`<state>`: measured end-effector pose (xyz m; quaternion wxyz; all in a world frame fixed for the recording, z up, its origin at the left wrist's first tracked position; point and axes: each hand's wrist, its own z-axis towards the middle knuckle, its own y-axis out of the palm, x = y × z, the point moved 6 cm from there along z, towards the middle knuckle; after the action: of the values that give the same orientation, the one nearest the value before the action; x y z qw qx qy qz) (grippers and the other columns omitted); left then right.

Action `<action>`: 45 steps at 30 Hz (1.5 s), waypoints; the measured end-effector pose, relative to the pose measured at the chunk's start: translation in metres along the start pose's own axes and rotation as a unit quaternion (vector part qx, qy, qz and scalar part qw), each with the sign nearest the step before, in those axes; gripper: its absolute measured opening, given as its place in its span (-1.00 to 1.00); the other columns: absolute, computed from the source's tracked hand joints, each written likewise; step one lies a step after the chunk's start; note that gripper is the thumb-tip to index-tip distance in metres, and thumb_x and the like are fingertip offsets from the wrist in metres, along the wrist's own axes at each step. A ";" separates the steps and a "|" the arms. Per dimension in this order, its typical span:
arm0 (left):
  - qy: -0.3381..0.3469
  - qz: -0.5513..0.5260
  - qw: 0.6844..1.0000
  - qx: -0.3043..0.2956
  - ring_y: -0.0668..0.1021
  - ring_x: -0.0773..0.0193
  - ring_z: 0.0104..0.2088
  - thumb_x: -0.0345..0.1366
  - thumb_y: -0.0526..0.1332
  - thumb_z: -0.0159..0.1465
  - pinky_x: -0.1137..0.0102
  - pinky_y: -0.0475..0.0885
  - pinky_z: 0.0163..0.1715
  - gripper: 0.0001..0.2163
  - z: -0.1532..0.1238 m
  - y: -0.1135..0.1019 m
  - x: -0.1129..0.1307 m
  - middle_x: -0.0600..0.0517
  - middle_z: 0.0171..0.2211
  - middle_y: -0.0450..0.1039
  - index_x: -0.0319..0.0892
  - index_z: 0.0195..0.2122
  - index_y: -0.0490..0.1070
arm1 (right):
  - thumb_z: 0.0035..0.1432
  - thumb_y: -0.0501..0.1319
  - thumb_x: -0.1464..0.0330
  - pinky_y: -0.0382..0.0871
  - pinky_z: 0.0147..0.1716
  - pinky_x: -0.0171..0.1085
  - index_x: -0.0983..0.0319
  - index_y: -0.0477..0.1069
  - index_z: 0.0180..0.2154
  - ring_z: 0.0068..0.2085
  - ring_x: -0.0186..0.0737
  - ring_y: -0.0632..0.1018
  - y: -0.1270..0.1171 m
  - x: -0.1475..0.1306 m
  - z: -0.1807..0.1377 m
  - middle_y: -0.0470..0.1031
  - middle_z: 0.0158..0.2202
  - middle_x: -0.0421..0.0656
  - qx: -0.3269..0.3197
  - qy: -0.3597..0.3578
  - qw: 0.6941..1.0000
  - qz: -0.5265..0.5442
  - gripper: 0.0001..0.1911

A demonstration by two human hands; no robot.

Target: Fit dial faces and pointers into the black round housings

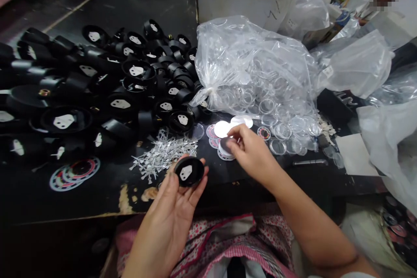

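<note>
In my left hand [182,200] rests a round black gauge case [198,169], its open face up, with a pale plate [186,173] bearing dark holes inside. My thumb and fingers hold it by the rim. Farther right, my right hand [250,150] pinches a thin disc [226,145] that looks grey, above a small pile of printed dial discs [213,142] and white discs [222,129]. Between the hands and the black cases lies a heap of small silvery pointers [166,152].
Many black gauge cases [137,71] crowd the left of the table. A clear plastic bag [247,52] of transparent round covers stands behind my right hand, with loose covers [278,147] beside it. Larger dials [74,173] lie front left; a metal tool [309,162] lies right.
</note>
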<state>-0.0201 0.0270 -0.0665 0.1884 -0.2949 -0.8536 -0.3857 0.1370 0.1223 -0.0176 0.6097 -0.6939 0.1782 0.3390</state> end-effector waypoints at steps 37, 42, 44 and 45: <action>0.040 0.124 0.989 -0.074 0.54 0.08 0.11 -0.16 0.35 0.23 0.37 0.55 -0.03 -0.73 0.001 -0.012 -0.014 0.04 0.09 0.53 0.05 -0.03 0.58 | 0.19 0.27 0.28 0.37 -0.48 -0.34 0.21 0.28 -0.39 -0.50 -0.35 0.52 0.029 -0.021 -0.025 0.43 -0.47 -0.28 -0.117 0.112 0.950 0.266 -0.79; 0.057 0.139 0.985 -0.086 0.53 0.12 0.12 -0.17 0.36 0.22 0.35 0.47 0.08 -0.71 0.000 -0.008 -0.013 0.05 0.09 0.53 0.04 -0.02 0.57 | 0.17 0.28 0.26 0.33 -0.47 -0.33 0.20 0.26 -0.39 -0.47 -0.35 0.49 0.029 -0.020 -0.024 0.41 -0.47 -0.28 -0.119 0.093 0.960 0.236 -0.76; 0.070 0.159 0.981 -0.082 0.54 0.11 0.11 -0.18 0.39 0.19 0.33 0.43 0.13 -0.69 -0.001 -0.010 -0.012 0.04 0.06 0.55 0.02 -0.02 0.57 | 0.12 0.34 0.25 0.29 -0.47 -0.33 0.20 0.27 -0.38 -0.44 -0.34 0.44 0.026 -0.020 -0.026 0.40 -0.44 -0.28 -0.098 0.083 0.975 0.182 -0.74; 0.072 0.170 0.980 -0.078 0.54 0.11 0.09 -0.19 0.40 0.18 0.31 0.42 0.13 -0.69 -0.001 -0.011 -0.013 0.03 0.04 0.56 0.01 -0.03 0.56 | 0.12 0.34 0.27 0.28 -0.45 -0.33 0.20 0.28 -0.35 -0.42 -0.34 0.44 0.025 -0.021 -0.029 0.41 -0.41 -0.27 -0.097 0.079 0.978 0.169 -0.75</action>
<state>-0.0177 0.0161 -0.0790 0.2884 -0.4214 -0.7423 -0.4339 0.1128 0.0858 -0.0210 0.4577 -0.7342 0.3068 0.3966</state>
